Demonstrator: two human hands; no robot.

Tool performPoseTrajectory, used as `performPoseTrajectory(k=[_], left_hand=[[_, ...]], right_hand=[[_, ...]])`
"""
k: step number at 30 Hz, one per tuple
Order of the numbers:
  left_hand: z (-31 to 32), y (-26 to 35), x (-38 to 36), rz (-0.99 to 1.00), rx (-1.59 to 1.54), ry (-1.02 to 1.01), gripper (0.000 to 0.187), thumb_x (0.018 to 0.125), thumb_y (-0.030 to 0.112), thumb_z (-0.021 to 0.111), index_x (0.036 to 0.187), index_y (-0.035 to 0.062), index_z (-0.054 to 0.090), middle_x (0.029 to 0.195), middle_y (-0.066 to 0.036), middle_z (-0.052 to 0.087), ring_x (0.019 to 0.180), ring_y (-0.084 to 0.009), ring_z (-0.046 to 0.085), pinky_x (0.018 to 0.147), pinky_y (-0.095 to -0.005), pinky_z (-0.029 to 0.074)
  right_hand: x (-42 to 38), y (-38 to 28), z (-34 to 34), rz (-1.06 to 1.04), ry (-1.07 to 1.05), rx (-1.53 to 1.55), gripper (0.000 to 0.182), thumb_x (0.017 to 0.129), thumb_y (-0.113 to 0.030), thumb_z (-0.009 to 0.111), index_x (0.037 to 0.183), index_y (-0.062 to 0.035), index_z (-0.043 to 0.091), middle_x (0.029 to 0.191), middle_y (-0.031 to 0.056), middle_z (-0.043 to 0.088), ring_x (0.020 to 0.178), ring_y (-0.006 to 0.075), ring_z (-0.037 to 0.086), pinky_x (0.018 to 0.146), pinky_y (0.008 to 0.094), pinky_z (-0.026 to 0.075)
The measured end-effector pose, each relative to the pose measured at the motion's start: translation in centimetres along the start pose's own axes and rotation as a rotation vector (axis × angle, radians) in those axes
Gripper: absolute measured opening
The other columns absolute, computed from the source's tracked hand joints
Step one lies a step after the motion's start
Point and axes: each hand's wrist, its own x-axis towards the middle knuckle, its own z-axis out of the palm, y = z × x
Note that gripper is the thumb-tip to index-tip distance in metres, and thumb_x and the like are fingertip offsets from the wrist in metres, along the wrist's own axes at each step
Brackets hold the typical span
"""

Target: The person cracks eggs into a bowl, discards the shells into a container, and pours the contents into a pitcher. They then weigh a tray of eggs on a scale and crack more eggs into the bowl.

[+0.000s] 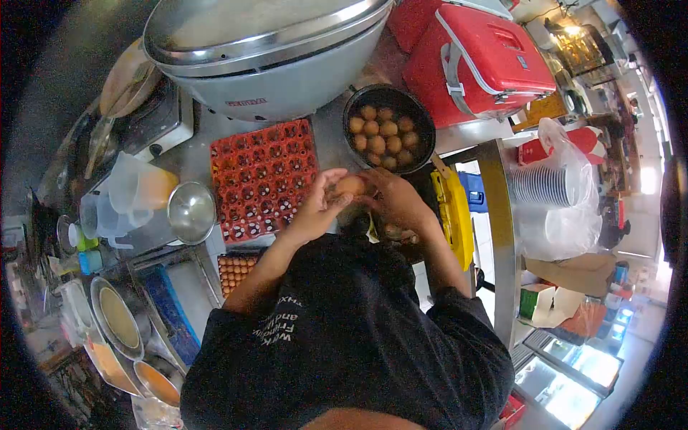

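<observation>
Both hands meet in front of my chest around a brown egg (pixel 350 186). My left hand (pixel 319 208) curls its fingers and thumb about the egg from the left. From the right, my right hand (pixel 396 198) has its fingertips closed against the same egg; some of them are hidden. Just beyond the hands stands a black pot (pixel 429 132) with several brown eggs (pixel 388 129) in dark liquid. A red egg tray (pixel 264 179) with rows of cups lies to the left of my left hand.
A large lidded grey cooker (pixel 287 82) stands behind the tray. Red cool boxes (pixel 494 54) are at back right. A metal bowl (pixel 191 213) and plastic jugs (pixel 129 193) stand left. More eggs (pixel 236 272) lie near my left arm, a yellow object (pixel 451 215) beside my right.
</observation>
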Motion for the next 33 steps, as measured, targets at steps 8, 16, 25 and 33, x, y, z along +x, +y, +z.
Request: performPoseTrajectory(k=[8, 16, 25, 33], left_hand=[[-2.1, -2.1, -1.1, -0.214, -0.127, 0.015, 0.034, 0.098, 0.020, 0.052, 0.128, 0.0078, 0.044, 0.130, -0.011, 0.050, 0.112, -0.0208, 0.056, 0.093, -0.0341, 0.048], [-5.2, -3.3, -4.2, -0.328, -0.054, 0.124, 0.033, 0.098, 0.024, 0.053, 0.125, 0.0062, 0.047, 0.122, -0.011, 0.057, 0.104, -0.0210, 0.060, 0.087, -0.0330, 0.050], [-9.0, -5.8, -8.5, -0.115, 0.346, 0.341, 0.024, 0.096, 0.016, 0.055, 0.118, 0.0052, 0.052, 0.112, -0.009, 0.063, 0.102, -0.0160, 0.061, 0.086, -0.0314, 0.048], [-9.0, -4.0, -9.4, -0.183, 0.392, 0.404, 0.028, 0.095, 0.019, 0.059, 0.117, 0.0024, 0.053, 0.108, -0.009, 0.063, 0.095, -0.0160, 0.062, 0.079, -0.0312, 0.050]], right_hand=[[0.6, 7.4, -3.9, 0.297, 0.203, -0.447, 0.054, 0.079, -0.024, 0.067, 0.128, -0.0072, 0.051, 0.116, 0.0224, 0.053, 0.108, 0.0423, 0.051, 0.093, 0.0496, 0.043], [5.8, 14.6, 0.0, 0.259, 0.208, -0.936, 0.045, 0.082, -0.032, 0.060, 0.122, -0.0109, 0.055, 0.111, 0.0153, 0.058, 0.100, 0.0341, 0.057, 0.083, 0.0469, 0.046], [6.2, 12.4, -0.1, 0.254, 0.009, -0.718, 0.029, 0.079, -0.026, 0.062, 0.102, -0.0078, 0.063, 0.103, 0.0142, 0.064, 0.103, 0.0309, 0.060, 0.085, 0.0482, 0.048], [6.2, 14.4, -3.1, 0.264, 0.042, -0.734, 0.037, 0.081, -0.029, 0.064, 0.110, -0.0060, 0.063, 0.100, 0.0197, 0.066, 0.090, 0.0360, 0.065, 0.085, 0.0461, 0.049]])
